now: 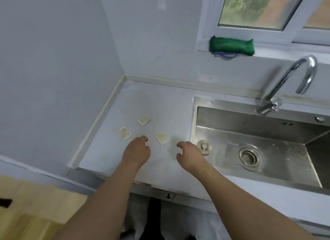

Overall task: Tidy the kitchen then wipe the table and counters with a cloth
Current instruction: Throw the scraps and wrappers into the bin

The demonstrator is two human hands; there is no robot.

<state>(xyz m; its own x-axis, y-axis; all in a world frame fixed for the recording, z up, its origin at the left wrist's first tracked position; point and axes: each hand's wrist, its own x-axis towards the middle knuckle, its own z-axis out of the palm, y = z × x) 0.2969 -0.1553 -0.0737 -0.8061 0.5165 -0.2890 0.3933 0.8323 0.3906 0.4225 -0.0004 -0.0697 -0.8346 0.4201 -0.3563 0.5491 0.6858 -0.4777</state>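
Three small pale yellowish squares lie on the white counter (160, 104): one at the back (144, 120), one at the left (124, 133) and one between my hands (162, 137). My left hand (136, 150) hovers over the counter with its fingers curled down near the squares; a bit of another square seems to show under its fingertips. My right hand (189, 153) sits beside the sink edge, fingers loosely curled, holding nothing. A green scouring sponge (232, 45) lies on the window sill.
A steel sink (267, 132) with a drain (249, 157) is set into the counter at the right, with a curved chrome tap (289, 82) behind it. Walls close the counter's left and back sides. A wooden surface (26, 204) is at lower left.
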